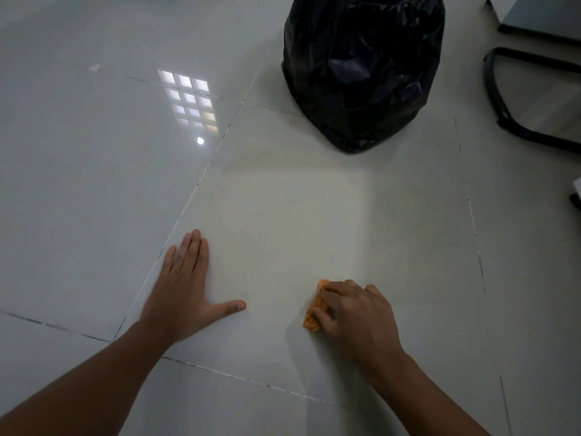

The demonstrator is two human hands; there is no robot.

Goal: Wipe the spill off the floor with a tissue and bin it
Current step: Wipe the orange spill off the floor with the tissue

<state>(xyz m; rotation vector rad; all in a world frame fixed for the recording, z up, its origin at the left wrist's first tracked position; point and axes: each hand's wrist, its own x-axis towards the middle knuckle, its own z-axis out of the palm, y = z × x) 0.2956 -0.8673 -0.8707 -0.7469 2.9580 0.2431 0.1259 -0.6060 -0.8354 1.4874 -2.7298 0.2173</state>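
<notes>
Presently recorded, one pale tiled floor (283,215), glossy, with dark grout lines. Left hand (185,291): laid flat on the floor, palm down, fingers (191,250) straight and together, thumb spread wide toward the right; it held nothing. Right hand (355,316): fingers (330,292) curled closed over a crumpled, orange-stained tissue (316,313), pressing it against the floor; the tissue showed only at the left edge of those fingers, the rest hidden under the hand. Spill: none could be made out on the tile around the fingers. Bin with a black liner bag (361,70): standing well beyond the right hand. Black chair base (515,99): farther right of the bin.
</notes>
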